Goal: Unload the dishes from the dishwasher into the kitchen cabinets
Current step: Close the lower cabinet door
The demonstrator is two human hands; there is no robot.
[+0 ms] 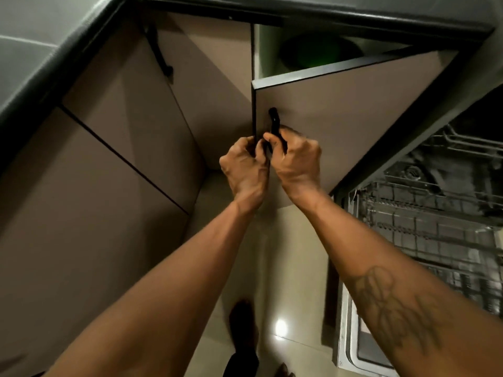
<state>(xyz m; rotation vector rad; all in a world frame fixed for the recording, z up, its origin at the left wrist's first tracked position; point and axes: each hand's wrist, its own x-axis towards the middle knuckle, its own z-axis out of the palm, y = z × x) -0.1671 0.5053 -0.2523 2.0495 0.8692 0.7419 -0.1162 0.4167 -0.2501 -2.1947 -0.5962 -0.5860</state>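
**Q:** Where were the hands, and in what state?

**A:** Both were at the centre of the frame. The left hand [245,170] was curled round the free edge of the cabinet door [340,118]. The right hand [296,161] gripped the black handle [273,118], fingers wrapped round it.

**Q:** And the door?

**A:** Partly open. A dark green round item [313,54] showed inside, upper centre.

**Q:** The dishwasher?

**A:** The dishwasher [353,322] stood open at the right edge, with the wire racks [435,213] exposed. Their contents could not be made out. The dark tabletop [40,50] ran across the upper left.
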